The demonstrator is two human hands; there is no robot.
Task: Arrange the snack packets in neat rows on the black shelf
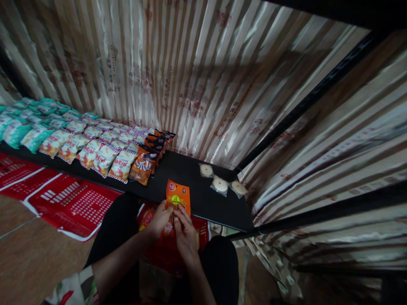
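Note:
Both my hands meet low in the middle of the view, over my lap. My left hand (160,220) and my right hand (184,231) pinch the lower edge of an orange snack packet (178,195), which stands upright just in front of a black shelf (197,199). Fingers of both hands are closed on the packet. Beneath my hands lies a red bag with more orange packets (146,220).
Rows of snack packets fill the shelf's left part: teal ones (19,127), red-and-white ones (101,159), dark orange ones (144,167). Three clear-wrapped round white cakes (220,184) lie at the right. Red plastic crates (73,205) sit on the floor. Striped curtain hangs behind.

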